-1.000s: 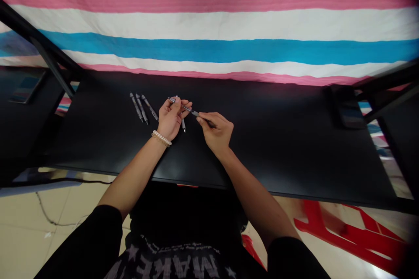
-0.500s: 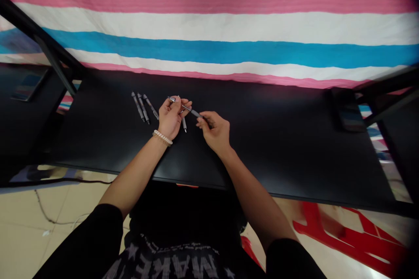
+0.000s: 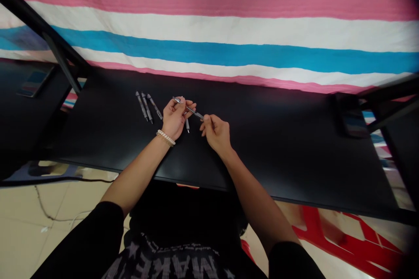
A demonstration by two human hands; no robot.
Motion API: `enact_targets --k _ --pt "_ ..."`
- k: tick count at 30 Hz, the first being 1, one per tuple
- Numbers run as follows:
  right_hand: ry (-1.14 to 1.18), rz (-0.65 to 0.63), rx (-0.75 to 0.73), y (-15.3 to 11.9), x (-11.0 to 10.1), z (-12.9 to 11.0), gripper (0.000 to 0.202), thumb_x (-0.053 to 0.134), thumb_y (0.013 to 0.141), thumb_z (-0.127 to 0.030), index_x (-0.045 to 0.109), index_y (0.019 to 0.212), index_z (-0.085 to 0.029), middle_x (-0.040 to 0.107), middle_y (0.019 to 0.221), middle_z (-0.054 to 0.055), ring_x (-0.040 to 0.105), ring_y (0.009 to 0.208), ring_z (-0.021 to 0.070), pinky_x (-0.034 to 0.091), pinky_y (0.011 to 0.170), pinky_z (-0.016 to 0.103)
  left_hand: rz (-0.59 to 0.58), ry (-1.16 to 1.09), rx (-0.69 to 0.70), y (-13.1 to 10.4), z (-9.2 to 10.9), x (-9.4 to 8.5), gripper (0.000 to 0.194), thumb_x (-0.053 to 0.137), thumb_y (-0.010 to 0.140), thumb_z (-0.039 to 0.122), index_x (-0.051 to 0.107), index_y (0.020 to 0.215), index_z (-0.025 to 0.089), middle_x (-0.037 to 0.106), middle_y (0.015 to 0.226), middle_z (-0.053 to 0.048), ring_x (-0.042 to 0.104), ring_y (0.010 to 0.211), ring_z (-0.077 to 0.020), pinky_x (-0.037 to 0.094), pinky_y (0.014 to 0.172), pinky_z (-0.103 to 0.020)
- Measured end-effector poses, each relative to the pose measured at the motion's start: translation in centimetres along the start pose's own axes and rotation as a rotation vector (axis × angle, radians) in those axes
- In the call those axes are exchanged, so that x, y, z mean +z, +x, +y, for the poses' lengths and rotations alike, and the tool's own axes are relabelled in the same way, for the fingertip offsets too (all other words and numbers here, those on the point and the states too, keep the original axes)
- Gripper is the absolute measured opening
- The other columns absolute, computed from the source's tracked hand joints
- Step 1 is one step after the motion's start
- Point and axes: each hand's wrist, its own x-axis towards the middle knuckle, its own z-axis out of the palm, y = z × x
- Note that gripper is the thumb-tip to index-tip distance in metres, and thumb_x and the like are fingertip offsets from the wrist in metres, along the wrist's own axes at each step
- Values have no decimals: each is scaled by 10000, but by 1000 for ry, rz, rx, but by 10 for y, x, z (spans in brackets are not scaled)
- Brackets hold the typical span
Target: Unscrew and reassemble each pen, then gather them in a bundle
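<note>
Over the black table, a pen [image 3: 198,115] slants between my two hands. My left hand [image 3: 175,117], palm up, is closed in a pinch round its upper left part, the tip poking out past the thumb. A thin dark rod, like a refill, shows between the hands and runs into a grey barrel. My right hand [image 3: 216,133] pinches the barrel's lower right end, hiding that end. Beneath my left hand lies a pale pen [image 3: 187,125], partly covered. Left of that hand, three grey pens [image 3: 147,108] lie side by side.
The black table [image 3: 278,148] ends at a striped cloth [image 3: 229,54] behind it. A dark phone-like object [image 3: 352,115] lies at the right, by a black metal frame. Another flat device [image 3: 36,82] rests on the left surface. A red stool [image 3: 347,239] stands below.
My right hand's grip looks different, with the thumb now near the barrel's visible end and less barrel showing. The whole view has shifted slightly; the lying pens stay put.
</note>
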Motion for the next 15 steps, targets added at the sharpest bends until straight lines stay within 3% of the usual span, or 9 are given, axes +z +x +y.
enact_targets --k 3,6,9,11,13,15 --pt "-12 -40 7 0 -2 0 460 558 947 -637 658 895 -191 660 641 8 604 501 127 465 490 241 5 -2 -6 -2 0 2 212 776 866 286 585 865 196 709 838 6 741 856 -152 549 932 -351" --pt "-30 -141 32 1 -4 -2 505 471 991 -632 662 843 -189 606 551 -8 539 456 117 410 461 236 21 -15 -27 -3 2 5 213 761 881 271 564 847 198 701 837 10 736 847 -140 547 905 -324" --pt "1 -159 17 0 -3 -4 498 490 982 -639 668 872 -187 629 594 0 555 490 117 420 485 238 14 -109 -65 -4 8 9 183 700 932 284 566 842 197 655 775 23 686 717 -97 544 783 -257" --pt "6 -132 -12 0 -2 -6 486 531 957 -648 675 912 -186 663 674 18 597 560 128 441 515 242 -3 -209 -129 -4 16 10 275 618 978 387 555 795 191 537 629 50 546 517 -63 481 588 -204" --pt "0 -90 -33 0 -1 -6 473 544 953 -643 675 947 -188 682 748 34 622 624 137 453 534 244 8 -282 -191 -3 29 7 415 519 998 508 523 729 193 364 515 80 343 387 -54 334 423 -194" --pt "5 -80 -38 1 -1 -5 452 524 973 -621 666 954 -193 675 755 32 623 637 137 456 538 244 62 -305 -193 -2 45 1 444 466 1002 522 499 697 200 254 480 93 229 354 -60 211 366 -203"
